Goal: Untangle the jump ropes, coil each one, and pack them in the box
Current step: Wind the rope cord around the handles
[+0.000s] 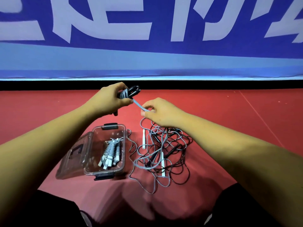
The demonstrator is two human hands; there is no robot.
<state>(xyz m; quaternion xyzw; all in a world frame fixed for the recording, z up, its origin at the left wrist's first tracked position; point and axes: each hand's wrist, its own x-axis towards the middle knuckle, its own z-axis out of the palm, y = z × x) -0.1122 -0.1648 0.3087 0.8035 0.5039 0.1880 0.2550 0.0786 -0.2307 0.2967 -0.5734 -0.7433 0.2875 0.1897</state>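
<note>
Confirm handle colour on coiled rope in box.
White handles, on grey coiled jump rope in clear plastic box; head view.

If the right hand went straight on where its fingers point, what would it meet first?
Probably the left hand gripping the coiled jump rope; the right hand pinches its grey strand. Depth is uncertain.

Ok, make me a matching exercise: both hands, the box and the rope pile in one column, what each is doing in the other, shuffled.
1. left hand
2. right hand
3. box
4. rope pile

A. lies tangled on the red floor
B. grips a black-handled coil
C. open, a coiled rope inside
D. pinches a grey cord

Pairs: 1-B, 2-D, 3-C, 4-A
</note>
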